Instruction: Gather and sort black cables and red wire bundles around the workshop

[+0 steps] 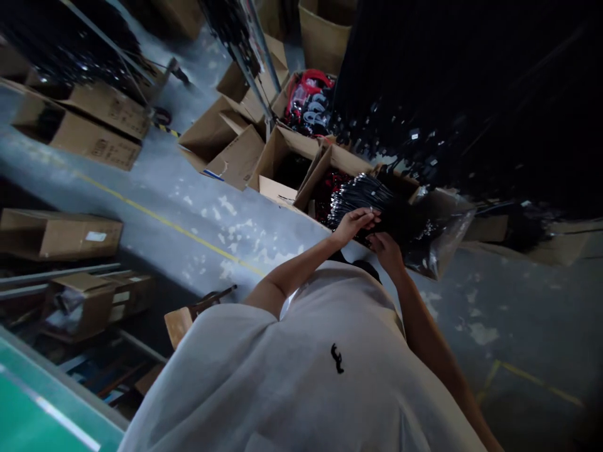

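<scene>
My left hand (355, 224) is closed in a pinch above an open box, with a small pale tip showing at the fingertips; it looks like a cable end. Just to the right and lower, my right hand (387, 249) has its fingers curled together beside dark cables, and what they hold is hidden. Beyond my hands a thick bundle of black cables (360, 194) with shiny ends lies across the cardboard box (346, 160). A clear plastic bag (447, 229) spreads out to the right of it.
Several open cardboard boxes (235, 154) stand ahead and to the left on the grey floor (188, 194). One box holds red and grey cables (311, 103). Dense black cables (447, 94) hang at the upper right. A green tabletop (42, 402) is at the lower left.
</scene>
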Action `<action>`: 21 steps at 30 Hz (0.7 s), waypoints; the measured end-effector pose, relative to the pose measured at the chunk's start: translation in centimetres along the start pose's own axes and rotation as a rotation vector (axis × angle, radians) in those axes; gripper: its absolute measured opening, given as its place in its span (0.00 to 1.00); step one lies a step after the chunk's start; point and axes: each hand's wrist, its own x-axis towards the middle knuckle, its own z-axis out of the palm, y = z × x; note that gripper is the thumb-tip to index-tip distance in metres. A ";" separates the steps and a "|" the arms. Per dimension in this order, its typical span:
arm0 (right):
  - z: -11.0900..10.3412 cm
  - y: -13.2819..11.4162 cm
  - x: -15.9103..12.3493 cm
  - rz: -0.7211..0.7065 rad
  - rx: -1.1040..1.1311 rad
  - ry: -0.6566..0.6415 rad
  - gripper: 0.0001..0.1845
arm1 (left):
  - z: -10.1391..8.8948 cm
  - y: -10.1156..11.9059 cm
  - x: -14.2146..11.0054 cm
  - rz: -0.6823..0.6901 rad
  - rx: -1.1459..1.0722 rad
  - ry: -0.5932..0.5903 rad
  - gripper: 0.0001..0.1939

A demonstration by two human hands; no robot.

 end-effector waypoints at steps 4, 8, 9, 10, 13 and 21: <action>-1.5 0.9 -0.2 -0.024 -0.072 -0.102 0.26 | 1.4 -0.7 -1.3 0.007 -0.047 0.088 0.25; -3.7 2.0 -0.7 -0.056 -0.100 -0.241 0.25 | 3.9 -2.7 -3.3 0.037 -0.156 0.204 0.27; -4.2 2.3 -0.9 -0.072 -0.097 -0.272 0.25 | 4.6 -3.3 -3.8 0.051 -0.188 0.226 0.28; -4.6 2.7 -1.2 -0.085 -0.091 -0.301 0.26 | 5.3 -4.0 -4.3 0.062 -0.213 0.244 0.29; -5.2 4.1 -1.4 -0.098 -0.096 -0.394 0.27 | 6.5 -5.8 -5.4 0.092 -0.185 0.253 0.32; -2.8 6.5 1.8 -0.165 -0.289 -0.697 0.21 | 3.9 -8.3 -7.2 0.281 0.413 0.452 0.14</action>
